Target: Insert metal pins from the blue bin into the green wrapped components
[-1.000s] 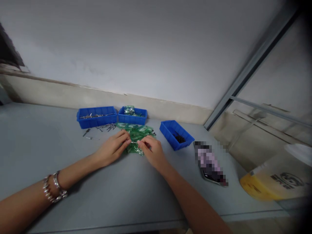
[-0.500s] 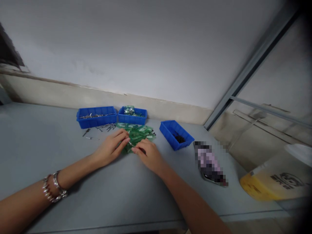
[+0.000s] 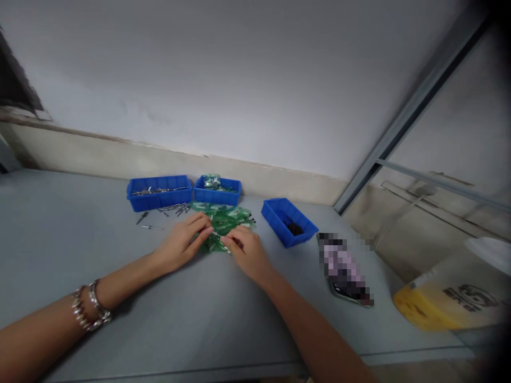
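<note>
My left hand (image 3: 186,238) is closed, its thumb and forefinger pinching one end of a thin silver metal rod (image 3: 216,234). Opposite it, my right hand (image 3: 248,250) has its fingertips pinched at the rod's other end; whether it also holds a smaller part is hidden. Under and behind both hands lies a pile of shiny green plastic pieces (image 3: 231,215), some with dark tips showing at the right side. Several loose metal rods (image 3: 178,208) lie left of the pile, and one (image 3: 152,227) rests apart near my left hand.
Against the wall stand a blue bin (image 3: 159,201) of metal rods and a smaller blue bin (image 3: 216,197) with green pieces. A third blue bin (image 3: 279,223) holds small dark parts (image 3: 295,229). To the right are a blurred-out phone-like object (image 3: 345,268) and a cup with yellow contents (image 3: 429,308).
My right hand has shifted slightly right, away from the left, so more of the rod shows between them. The left hand stays nearly still.
</note>
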A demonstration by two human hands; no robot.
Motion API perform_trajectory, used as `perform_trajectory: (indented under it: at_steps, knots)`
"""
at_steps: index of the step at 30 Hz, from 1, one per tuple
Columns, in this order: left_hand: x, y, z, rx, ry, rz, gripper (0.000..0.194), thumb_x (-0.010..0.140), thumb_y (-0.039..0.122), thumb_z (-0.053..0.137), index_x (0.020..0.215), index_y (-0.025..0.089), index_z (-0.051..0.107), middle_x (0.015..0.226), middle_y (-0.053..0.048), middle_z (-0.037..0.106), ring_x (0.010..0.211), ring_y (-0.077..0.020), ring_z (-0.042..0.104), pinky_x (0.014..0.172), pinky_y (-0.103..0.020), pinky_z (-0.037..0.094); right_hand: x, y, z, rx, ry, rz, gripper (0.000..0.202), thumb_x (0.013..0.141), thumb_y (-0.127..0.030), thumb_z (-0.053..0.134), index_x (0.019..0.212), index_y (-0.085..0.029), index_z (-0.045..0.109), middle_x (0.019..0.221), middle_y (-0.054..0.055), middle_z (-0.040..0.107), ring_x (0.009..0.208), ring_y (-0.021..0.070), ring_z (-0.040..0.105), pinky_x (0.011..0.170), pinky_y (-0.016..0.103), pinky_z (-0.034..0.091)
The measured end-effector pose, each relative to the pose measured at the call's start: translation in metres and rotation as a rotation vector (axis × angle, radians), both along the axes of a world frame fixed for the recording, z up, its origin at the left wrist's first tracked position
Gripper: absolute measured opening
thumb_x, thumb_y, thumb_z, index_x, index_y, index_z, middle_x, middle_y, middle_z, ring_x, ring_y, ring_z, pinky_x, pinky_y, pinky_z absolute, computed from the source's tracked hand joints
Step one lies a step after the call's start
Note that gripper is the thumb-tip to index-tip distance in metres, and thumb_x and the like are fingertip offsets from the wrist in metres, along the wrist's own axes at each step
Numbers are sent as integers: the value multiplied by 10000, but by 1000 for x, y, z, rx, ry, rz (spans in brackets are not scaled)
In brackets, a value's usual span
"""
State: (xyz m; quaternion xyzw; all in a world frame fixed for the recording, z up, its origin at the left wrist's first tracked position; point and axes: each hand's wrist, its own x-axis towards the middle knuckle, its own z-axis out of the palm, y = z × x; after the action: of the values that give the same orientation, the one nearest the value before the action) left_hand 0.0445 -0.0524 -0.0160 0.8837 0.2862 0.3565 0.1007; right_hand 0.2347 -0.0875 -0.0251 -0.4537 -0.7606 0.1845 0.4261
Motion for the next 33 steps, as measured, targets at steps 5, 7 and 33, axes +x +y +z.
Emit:
perform_trajectory:
  at_steps: [5, 7, 33]
  knots:
    - [0, 0, 2, 14, 11, -8, 202, 975, 261, 378, 864, 165, 517, 869, -35, 517, 816, -154, 524, 742, -274, 431, -1, 0, -6, 20, -123, 46, 214, 850, -226, 619, 646, -177, 577, 701, -4, 534, 776, 137, 490, 745, 274, 364]
    - [0, 0, 3, 8, 14, -6, 204, 976, 263, 374, 868, 165, 516, 871, -35, 516, 804, -151, 520, 737, -272, 430, -1, 0, -4, 9, -100, 42, 216, 852, -217, 614, 643, -179, 576, 689, -11, 526, 758, 130, 489, 735, 269, 363]
    - [0, 0, 1, 0, 33, -10, 229, 980, 275, 358, 841, 163, 501, 873, -42, 503, 815, -160, 503, 754, -290, 427, 2, 1, 3, 35, -3, -25, 280, 885, -232, 539, 608, -191, 546, 630, -21, 516, 682, 123, 485, 690, 262, 365]
